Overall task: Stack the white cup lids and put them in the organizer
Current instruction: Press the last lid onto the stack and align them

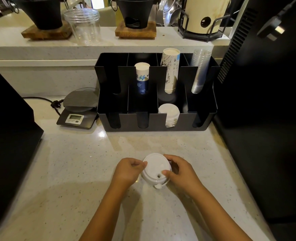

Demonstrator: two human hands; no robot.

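Fingers of the left hand [126, 171] pinch the left rim of a stack of white cup lids [156, 170]; fingers of the right hand [179, 171] clasp its right rim. The stack is held between them just above the near tabletop [65, 171], tops up and tilted toward the camera, sip hole nearest. Far behind stands the black organizer [203, 119], with more white lids [169, 113] in a front compartment.

Your lid stack [156, 172]: plain white. Organizer [203, 119]: matte black. Counter [74, 171]: cream, finely speckled. Your short cup stack [142, 79]: white with blue print.
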